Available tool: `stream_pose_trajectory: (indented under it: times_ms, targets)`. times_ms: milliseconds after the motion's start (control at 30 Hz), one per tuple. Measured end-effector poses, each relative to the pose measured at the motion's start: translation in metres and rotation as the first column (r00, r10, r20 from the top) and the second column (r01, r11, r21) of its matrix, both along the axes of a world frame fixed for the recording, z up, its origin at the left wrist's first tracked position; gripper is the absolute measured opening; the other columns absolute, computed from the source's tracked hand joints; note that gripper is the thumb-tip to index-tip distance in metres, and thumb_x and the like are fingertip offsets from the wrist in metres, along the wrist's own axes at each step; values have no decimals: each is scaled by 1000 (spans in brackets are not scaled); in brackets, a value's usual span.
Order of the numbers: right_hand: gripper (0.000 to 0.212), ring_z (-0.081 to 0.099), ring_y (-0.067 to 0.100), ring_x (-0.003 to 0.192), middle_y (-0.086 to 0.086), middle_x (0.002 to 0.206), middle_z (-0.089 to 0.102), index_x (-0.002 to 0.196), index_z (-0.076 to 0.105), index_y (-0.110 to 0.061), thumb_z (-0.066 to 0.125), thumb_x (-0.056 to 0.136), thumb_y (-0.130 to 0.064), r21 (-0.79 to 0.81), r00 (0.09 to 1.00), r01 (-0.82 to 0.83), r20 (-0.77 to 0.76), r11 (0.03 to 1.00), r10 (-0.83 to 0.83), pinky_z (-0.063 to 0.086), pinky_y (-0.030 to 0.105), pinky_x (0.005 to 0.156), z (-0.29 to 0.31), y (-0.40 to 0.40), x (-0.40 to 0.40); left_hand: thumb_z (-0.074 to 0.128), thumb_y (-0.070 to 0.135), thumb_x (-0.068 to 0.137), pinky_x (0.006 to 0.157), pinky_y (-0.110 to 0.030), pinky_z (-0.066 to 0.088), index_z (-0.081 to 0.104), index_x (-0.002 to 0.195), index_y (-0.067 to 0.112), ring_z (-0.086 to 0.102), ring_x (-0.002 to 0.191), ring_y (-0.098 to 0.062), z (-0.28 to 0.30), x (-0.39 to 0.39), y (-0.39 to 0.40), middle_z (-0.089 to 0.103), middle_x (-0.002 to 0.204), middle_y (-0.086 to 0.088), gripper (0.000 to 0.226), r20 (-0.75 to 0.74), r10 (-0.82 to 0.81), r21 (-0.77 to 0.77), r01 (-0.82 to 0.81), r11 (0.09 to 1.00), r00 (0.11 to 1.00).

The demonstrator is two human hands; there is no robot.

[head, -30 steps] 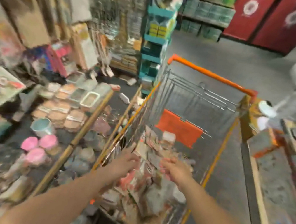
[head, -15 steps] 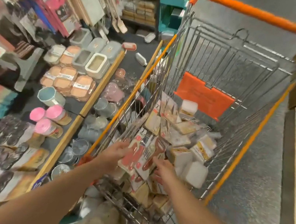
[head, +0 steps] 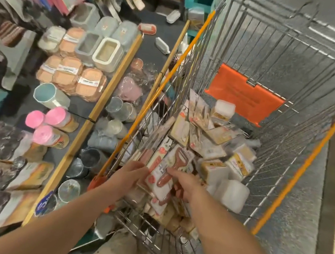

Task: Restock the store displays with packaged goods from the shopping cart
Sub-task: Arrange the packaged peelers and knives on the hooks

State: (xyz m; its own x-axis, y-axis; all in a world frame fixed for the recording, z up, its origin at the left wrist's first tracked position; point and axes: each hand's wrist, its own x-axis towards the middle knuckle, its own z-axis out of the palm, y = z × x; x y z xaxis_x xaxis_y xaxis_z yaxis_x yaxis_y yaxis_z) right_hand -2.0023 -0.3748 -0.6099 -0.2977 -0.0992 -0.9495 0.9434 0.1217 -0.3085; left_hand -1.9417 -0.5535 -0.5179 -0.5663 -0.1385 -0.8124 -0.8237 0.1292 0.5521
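- Display shelf (head: 111, 87) at left was blurred; its container labels could not be read.
- Left hand (head: 127, 176) gripped the carded peeler pack (head: 166, 170) inside the shopping cart (head: 286, 172).
- Right hand (head: 185, 185) pinched the same pack; print illegible.

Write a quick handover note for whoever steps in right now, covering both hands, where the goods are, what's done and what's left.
Left hand: inside the shopping cart, fingers on the left edge of a carded peeler pack.
Right hand: on the same pack from the right, fingers curled at its lower edge.
Goods: carded packs and small boxed goods lie piled in the cart's near end. The display shelf with containers and cups is on the left.
Done: a pack is being picked; nothing from this load visibly shelved yet.
Left: lift the pack out, place it on its display, then work through the pile.
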Motion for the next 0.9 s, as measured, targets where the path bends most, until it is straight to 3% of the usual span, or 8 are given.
stream_pose_trajectory:
  times_ms: [67, 167, 233, 333, 433, 567, 733, 900]
  targets:
    - [52, 63, 29, 97, 10, 108, 70, 120, 67, -6, 83, 77, -31, -4, 999, 45, -20, 999, -45, 50, 31, 74, 7, -3, 3, 58, 35, 97, 63, -32, 45, 63, 101, 23, 57, 66, -17, 6, -3, -5, 64, 83, -7, 14, -10, -17, 19, 17, 1000, 1000]
    - [36, 56, 17, 81, 1, 99, 68, 113, 68, -14, 76, 84, -34, 30, 989, 113, -96, 993, -109, 37, 27, 58, 19, -6, 7, 57, 36, 95, 57, -30, 34, 60, 80, 32, 46, 59, -12, 14, -10, -7, 54, 72, 4, 15, -55, -43, 70, 47, 996, 998]
    - [21, 52, 16, 74, 2, 93, 67, 105, 66, -17, 71, 90, -32, 61, 980, 151, -139, 987, -141, 33, 26, 52, 29, -2, 14, 54, 31, 100, 62, -28, 39, 57, 97, 25, 54, 74, -15, 26, -14, -9, 61, 94, -4, 7, -48, -59, 73, 63, 995, 997]
    - [11, 56, 8, 58, -3, 78, 68, 97, 63, -17, 65, 95, -27, -18, 968, 163, -189, 986, -164, 35, 20, 42, 45, 5, 27, 65, 49, 91, 75, -24, 45, 57, 112, 0, 64, 96, -25, 37, -26, -16, 60, 120, -18, 54, -70, -99, 110, 107, 988, 993]
    - [10, 51, 1, 39, -5, 57, 64, 90, 62, -13, 59, 98, -18, -116, 974, 85, -199, 990, -107, 34, 14, 33, 67, 5, 37, 74, 61, 75, 102, -40, 47, 53, 135, 15, 61, 113, -24, 44, -34, -22, 62, 127, -6, 78, -31, -176, 161, 179, 971, 984]
    - [10, 53, 5, 45, 0, 66, 67, 94, 64, -11, 62, 96, -21, -169, 976, 1, -213, 986, -37, 30, 16, 34, 75, -5, 39, 69, 31, 90, 78, -24, 55, 64, 102, 29, 70, 90, -8, 45, -38, -21, 72, 98, 8, 12, -92, -353, 176, 364, 915, 931]
    - [26, 56, 10, 54, 2, 72, 65, 95, 68, -10, 46, 103, -21, -318, 978, 116, -128, 941, -163, 37, 19, 39, 72, -2, 39, 72, 26, 88, 69, -20, 54, 72, 93, 18, 72, 75, -6, 53, -35, -39, 76, 81, 10, 9, -197, -305, 113, 330, 937, 932]
    - [24, 66, 19, 78, 8, 88, 71, 104, 65, -8, 50, 102, -26, -60, 953, 296, -54, 953, -299, 51, 29, 62, 31, -1, 45, 66, 26, 93, 70, -30, 56, 72, 92, 7, 73, 80, -25, 45, -26, -78, 76, 88, -12, 20, -198, -23, 43, 32, 999, 980]
